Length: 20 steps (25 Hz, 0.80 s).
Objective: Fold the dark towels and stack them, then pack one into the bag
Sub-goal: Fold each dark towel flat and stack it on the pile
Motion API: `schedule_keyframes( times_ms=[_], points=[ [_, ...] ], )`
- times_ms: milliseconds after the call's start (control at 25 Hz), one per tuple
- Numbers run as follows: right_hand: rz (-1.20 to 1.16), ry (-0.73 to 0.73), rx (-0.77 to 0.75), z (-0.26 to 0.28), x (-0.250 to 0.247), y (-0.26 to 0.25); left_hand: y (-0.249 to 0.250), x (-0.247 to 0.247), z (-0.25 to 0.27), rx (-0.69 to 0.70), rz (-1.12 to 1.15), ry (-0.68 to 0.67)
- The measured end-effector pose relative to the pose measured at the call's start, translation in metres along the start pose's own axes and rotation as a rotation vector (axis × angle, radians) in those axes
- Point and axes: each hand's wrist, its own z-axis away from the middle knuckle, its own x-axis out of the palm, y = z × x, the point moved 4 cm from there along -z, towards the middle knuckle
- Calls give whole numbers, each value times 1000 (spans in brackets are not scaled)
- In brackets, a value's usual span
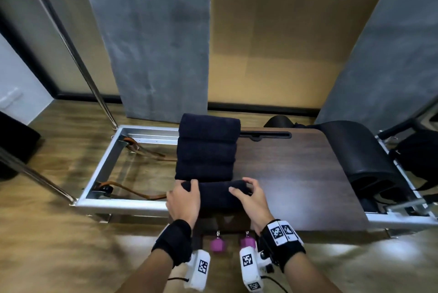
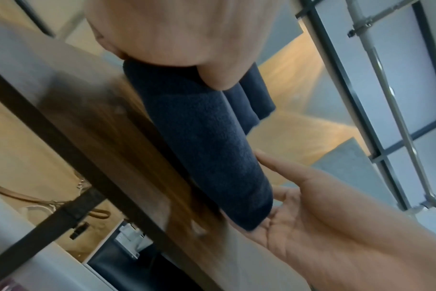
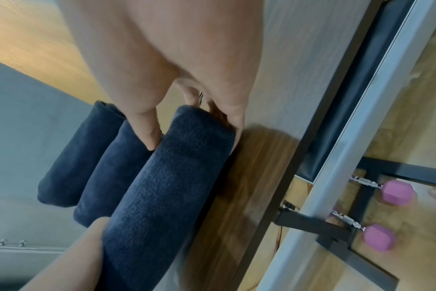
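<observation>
A person's left hand and right hand bracket the two ends of a folded dark navy terry towel lying on the dark wood-grain counter; the left grip clasps the towel's left end with fingers curled over its top, and the right grip pinches the right end between thumb and fingers, as the right wrist view shows plainly; the towel sits at the near edge of the counter, touching the nearest of three more folded dark towels ranged in a row behind it, toward the far edge.

The cloth is thick, looped pile, matte and soft, folded into a plump, rounded bundle; it looks light and limp, likely to sag in the middle and spring open if lifted by one end alone, so a hold at both ends, or a palm beneath with a thumb pressing the top layer, would probably keep the fold intact; it should neither slip nor break.

The counter is smooth and hard, edged in black; left of it runs a brushed silver metal frame carrying tan leather straps; right of it rests a glossy black padded roll; below its near edge hang two pink hexagonal dumbbells; no bag can be picked out with certainty.
</observation>
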Motion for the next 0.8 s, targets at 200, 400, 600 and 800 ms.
schedule_keyframes(
  times_ms=[200, 400, 600, 800],
  points=[
    [116, 16, -48, 5, 20, -9, -9, -11, -27, -57, 116, -9],
    [280, 47, -130, 15, 27, -13, -17, -27, -8, 129, 367, 45],
    [524, 113, -102, 11, 25, -9, -41, -31, -4, 304, 295, -144],
    [471, -8, -110, 11, 25, -3, -50, -31, -16, 467, 48, -139]
  ],
)
